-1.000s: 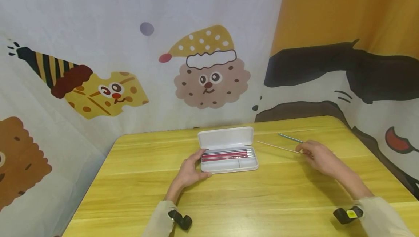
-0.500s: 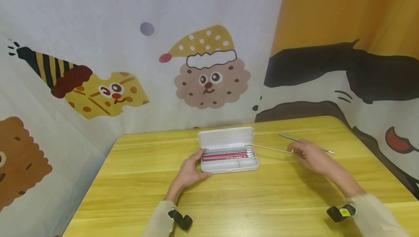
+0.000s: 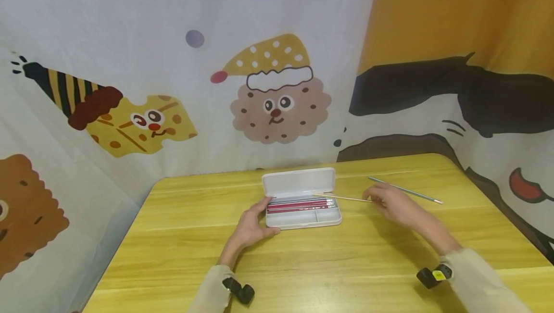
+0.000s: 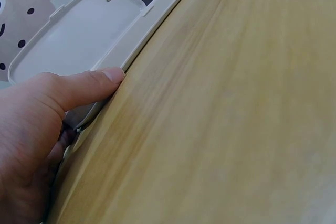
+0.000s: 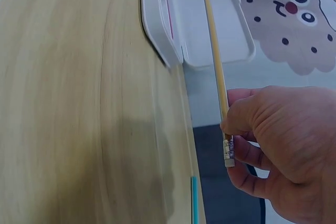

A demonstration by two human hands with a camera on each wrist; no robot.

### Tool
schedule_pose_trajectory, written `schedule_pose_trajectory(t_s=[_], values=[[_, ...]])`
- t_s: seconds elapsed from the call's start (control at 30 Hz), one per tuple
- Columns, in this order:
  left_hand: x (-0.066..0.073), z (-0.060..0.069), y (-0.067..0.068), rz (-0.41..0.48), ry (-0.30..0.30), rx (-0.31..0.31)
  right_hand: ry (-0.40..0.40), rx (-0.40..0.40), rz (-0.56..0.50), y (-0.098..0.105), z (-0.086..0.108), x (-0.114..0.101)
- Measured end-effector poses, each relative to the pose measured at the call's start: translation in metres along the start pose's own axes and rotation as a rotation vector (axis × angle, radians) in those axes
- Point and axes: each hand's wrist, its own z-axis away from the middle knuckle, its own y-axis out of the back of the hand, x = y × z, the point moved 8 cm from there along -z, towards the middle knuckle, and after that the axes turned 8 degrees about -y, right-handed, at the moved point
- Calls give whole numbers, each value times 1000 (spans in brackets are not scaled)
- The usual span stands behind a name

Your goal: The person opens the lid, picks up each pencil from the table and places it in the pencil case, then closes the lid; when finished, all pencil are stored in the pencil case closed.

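Note:
A white pencil case [image 3: 294,219] lies on the table with its lid [image 3: 299,182] raised at the back. Several red and dark pencils [image 3: 298,205] lie side by side in its rear compartment. My left hand [image 3: 248,227] grips the case's left end, the thumb [image 4: 92,86] against its front edge. Between thumb and fingers, my right hand [image 3: 396,206] pinches a yellow pencil [image 5: 216,51] near its eraser end. That pencil points left, its far tip over the case in front of the lid.
A teal pencil [image 3: 411,191] lies on the table behind the right hand. The wooden table [image 3: 303,265] ends at a printed curtain [image 3: 195,77] along its back. Small black cameras [image 3: 433,277] sit on both wrists.
My right hand has moved left with the yellow pencil, bringing its far tip over the case. More of the teal pencil shows now. The left hand and case have stayed put.

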Motion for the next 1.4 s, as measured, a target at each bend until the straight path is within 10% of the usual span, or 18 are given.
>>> schedule_pose_trajectory(t_s=[1.4], values=[[-1, 0, 0, -22, 8, -1, 89, -92, -34, -59, -54, -45]])
